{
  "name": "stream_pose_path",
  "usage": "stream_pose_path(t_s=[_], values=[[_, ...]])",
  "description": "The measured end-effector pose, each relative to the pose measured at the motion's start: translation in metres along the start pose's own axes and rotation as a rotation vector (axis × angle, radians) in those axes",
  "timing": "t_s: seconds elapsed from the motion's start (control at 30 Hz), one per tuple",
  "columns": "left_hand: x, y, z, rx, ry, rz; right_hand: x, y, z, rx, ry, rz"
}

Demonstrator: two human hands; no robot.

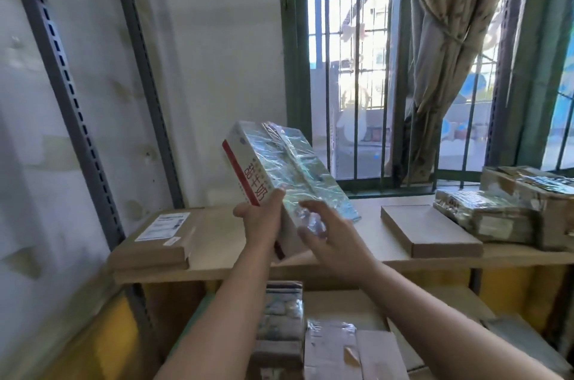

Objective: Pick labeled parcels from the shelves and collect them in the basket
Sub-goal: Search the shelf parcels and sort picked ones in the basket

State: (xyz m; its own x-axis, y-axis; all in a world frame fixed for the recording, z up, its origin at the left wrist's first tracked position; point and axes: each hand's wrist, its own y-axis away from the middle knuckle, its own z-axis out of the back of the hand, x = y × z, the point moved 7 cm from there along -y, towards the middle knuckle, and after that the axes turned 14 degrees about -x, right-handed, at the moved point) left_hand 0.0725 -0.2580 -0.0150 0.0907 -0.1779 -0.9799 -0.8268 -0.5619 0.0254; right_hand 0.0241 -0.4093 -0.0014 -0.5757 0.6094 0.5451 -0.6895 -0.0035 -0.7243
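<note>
A white box with a red edge and red characters, wrapped in shiny clear tape (279, 162), is held tilted above the wooden shelf (391, 255). My left hand (261, 221) grips its lower left corner, thumb on the taped face. My right hand (326, 227) touches the lower part of the taped face with spread fingers. Below the shelf, the yellow basket (102, 342) holds several cardboard and taped parcels (341, 351).
A flat cardboard parcel with a white label (155, 240) lies at the shelf's left end. A plain flat box (431, 230) and taped bundles (487, 215) sit at the right. Grey shelf posts (71, 106) rise on the left; a barred window (351, 75) is behind.
</note>
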Motion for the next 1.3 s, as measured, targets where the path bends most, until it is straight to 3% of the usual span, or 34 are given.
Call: stream_pose_path(t_s=[0.17,0.23,0.33,0.43,0.6,0.9,1.03,1.17,1.3], values=[[-0.002,-0.004,0.021,0.075,0.051,0.069,-0.045,-0.019,0.038,-0.188,0.025,-0.269],[0.001,-0.010,0.023,0.132,0.072,0.105,-0.070,-0.022,0.043,-0.154,0.015,-0.418],[0.013,-0.028,0.024,0.206,0.089,0.161,-0.090,-0.020,0.035,-0.024,-0.359,-0.595],[-0.010,-0.003,0.033,0.268,0.111,0.119,-0.080,-0.015,0.025,0.109,-0.725,-0.640],[-0.007,0.000,0.037,0.320,0.148,0.151,-0.073,-0.010,0.019,0.143,-0.918,-0.658],[-0.013,-0.016,0.046,0.256,0.127,0.048,-0.062,-0.006,0.013,0.031,-0.929,-0.660],[-0.025,-0.028,0.051,0.207,0.068,0.139,-0.058,-0.012,-0.002,0.009,-0.890,-0.711],[-0.037,-0.046,0.059,0.333,-0.142,0.094,-0.052,-0.016,-0.027,0.027,-0.882,-0.781],[-0.043,-0.078,0.068,0.282,-0.391,-0.068,-0.047,-0.011,-0.060,0.080,-0.818,-0.830]])
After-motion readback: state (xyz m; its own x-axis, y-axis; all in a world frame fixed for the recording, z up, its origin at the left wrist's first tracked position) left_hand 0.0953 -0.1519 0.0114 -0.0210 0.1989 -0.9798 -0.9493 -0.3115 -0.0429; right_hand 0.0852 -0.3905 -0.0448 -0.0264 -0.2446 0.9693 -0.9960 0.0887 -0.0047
